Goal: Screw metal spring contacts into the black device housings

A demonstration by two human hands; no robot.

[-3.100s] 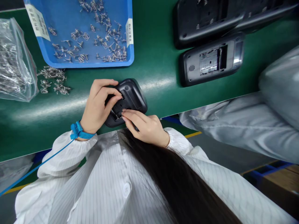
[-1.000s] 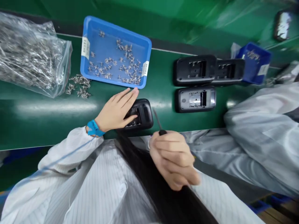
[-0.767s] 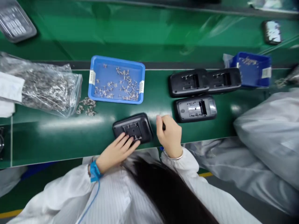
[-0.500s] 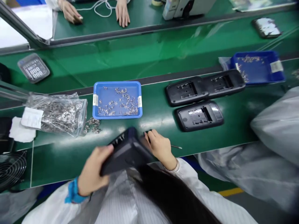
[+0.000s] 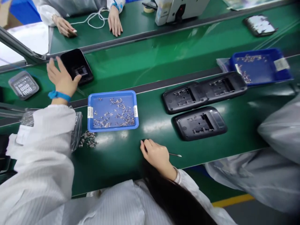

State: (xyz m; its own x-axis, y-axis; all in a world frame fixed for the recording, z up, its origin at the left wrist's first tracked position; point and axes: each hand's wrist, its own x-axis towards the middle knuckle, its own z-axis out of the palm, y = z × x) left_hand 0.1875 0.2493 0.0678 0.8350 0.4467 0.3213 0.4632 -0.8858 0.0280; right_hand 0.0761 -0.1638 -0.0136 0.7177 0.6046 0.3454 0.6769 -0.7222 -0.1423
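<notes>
Left hand [image 5: 61, 78] spread on glossy black housing [image 5: 77, 66], right hand [image 5: 156, 154] gripping tweezers [image 5: 175, 155]

A blue tray [image 5: 112, 95] of small metal springs sits on the green bench [image 5: 131, 150], with loose springs [image 5: 87, 143] just beside its near left corner. Three black housings [image 5: 199, 123] lie open side up to the right, near a second blue tray [image 5: 260, 73]. A display unit [image 5: 23, 85] rests far left.
</notes>
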